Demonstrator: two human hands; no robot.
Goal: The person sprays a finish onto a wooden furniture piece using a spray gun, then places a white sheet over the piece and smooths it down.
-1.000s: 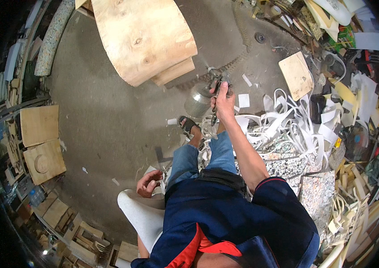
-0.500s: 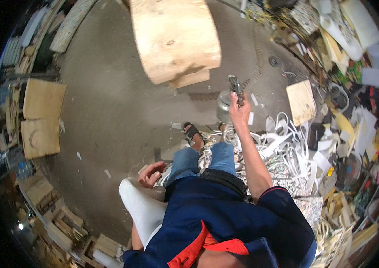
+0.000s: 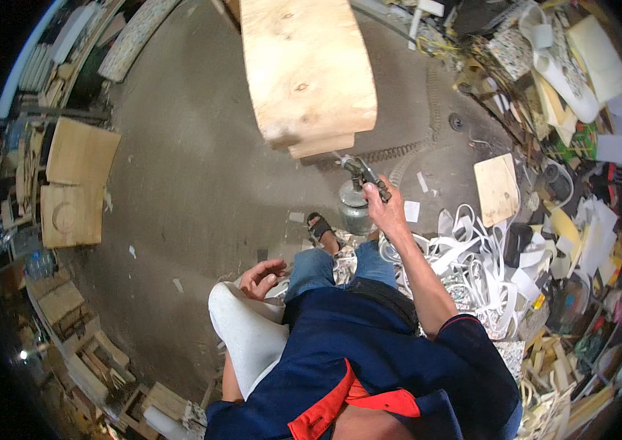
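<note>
My right hand (image 3: 386, 208) is closed round the handle of a spray gun (image 3: 355, 204) with a round metal cup under it. Its nozzle points at the near end of a large pale plywood panel (image 3: 309, 70), a short gap away. A narrower strip of wood sticks out below the panel's near edge. My left hand (image 3: 261, 279) has its fingers apart and nothing in them. Tucked under my left arm is a white curved foam piece (image 3: 246, 323), which hides most of that forearm.
A coiled air hose (image 3: 393, 152) runs over the floor behind the gun. White foam strips (image 3: 483, 257) lie heaped to my right, near a flat wooden board (image 3: 496, 189). Two wooden panels (image 3: 76, 183) stand at the left, with wooden frames and offcuts (image 3: 98, 359) below them.
My right hand has swung the spray gun round so its nozzle points left toward the panel's near edge. The view has shifted slightly. The left hand still holds nothing.
</note>
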